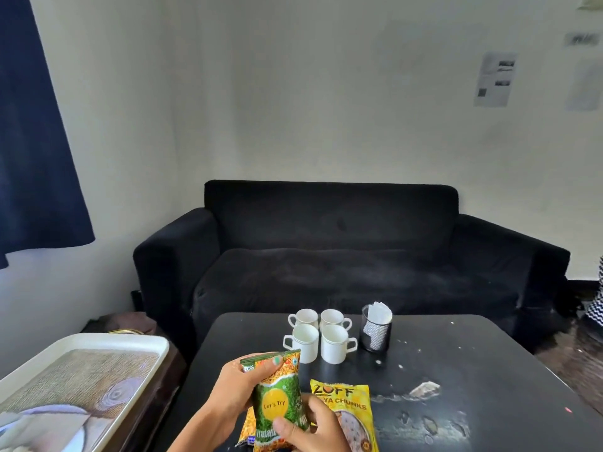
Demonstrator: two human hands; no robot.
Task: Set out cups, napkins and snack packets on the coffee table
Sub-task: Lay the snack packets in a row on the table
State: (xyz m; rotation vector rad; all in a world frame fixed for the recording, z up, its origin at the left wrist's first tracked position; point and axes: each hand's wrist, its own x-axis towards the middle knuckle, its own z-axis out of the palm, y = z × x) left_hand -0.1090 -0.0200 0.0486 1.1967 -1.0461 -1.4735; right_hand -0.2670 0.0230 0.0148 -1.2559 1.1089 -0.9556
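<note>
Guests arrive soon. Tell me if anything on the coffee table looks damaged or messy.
Yes. The coffee table has worn, chipped patches in its dark surface on the right, with pale specks scattered around. The four cups stand upright in a neat square.

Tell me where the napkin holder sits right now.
In the head view, the black mesh napkin holder stands upright on the coffee table, just right of the four white cups, towards the sofa.
</note>
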